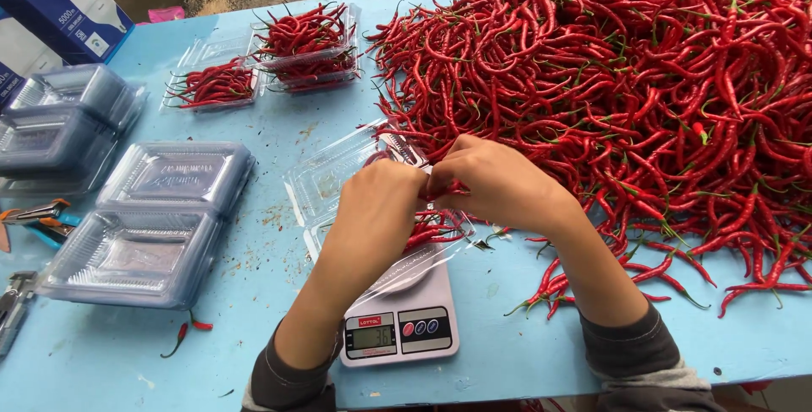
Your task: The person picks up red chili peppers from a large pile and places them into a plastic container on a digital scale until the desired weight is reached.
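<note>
Both the left hand (385, 200) and right hand (495, 179) met over the clear clamshell box (338, 177) on the kitchen scale (404, 315), fingers pinched on its lid edge, near the table's front edge.

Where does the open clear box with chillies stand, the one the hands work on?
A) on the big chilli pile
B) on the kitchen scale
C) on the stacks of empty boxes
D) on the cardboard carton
B: the box rests on the scale, and both hands meet above it.
</note>
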